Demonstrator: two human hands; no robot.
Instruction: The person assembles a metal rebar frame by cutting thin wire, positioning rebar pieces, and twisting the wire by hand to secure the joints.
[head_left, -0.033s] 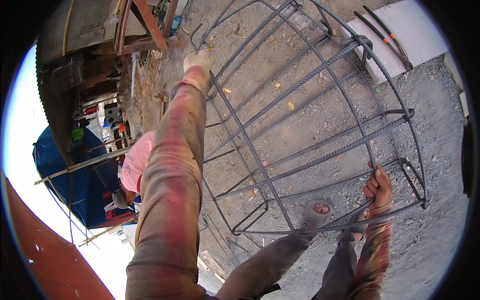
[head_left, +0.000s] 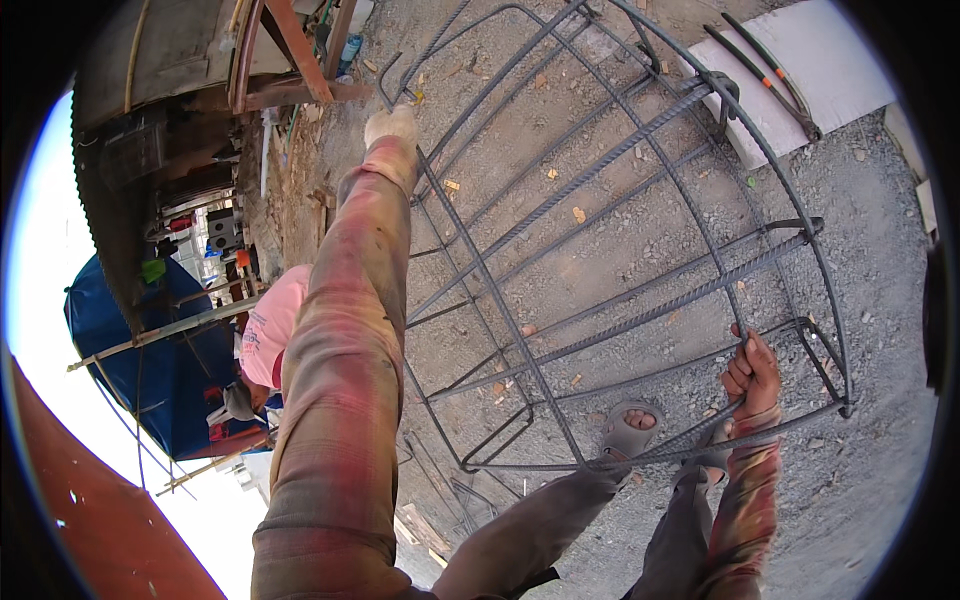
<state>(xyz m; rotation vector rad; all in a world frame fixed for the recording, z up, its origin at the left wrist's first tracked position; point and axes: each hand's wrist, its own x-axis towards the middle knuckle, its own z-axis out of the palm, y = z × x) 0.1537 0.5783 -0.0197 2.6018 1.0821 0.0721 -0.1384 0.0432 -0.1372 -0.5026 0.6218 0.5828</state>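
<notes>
A rebar cage (head_left: 488, 276) of ribbed long bars and bent stirrups stretches across the gravel in front of me. My left hand (head_left: 391, 125), in a pale glove, reaches out to its far left corner, closed at the bars there; its fingertips are mostly hidden. Near the close right end, my right hand (head_left: 753, 374) is bare. Its thumb and fingers are pinched around a thin stirrup bar, just above the cage's near lower bar.
Long-handled cutters (head_left: 775, 84) lie on a white slab (head_left: 832, 62) at the far right. A person in a pink shirt (head_left: 272, 330) bends over at left, near a blue tarp (head_left: 150, 370). My sandalled foot (head_left: 632, 428) stands by the cage's near edge. Loose stirrups (head_left: 470, 505) lie nearby.
The cage and both hands sit almost the same; the whole view has shifted only very slightly.
</notes>
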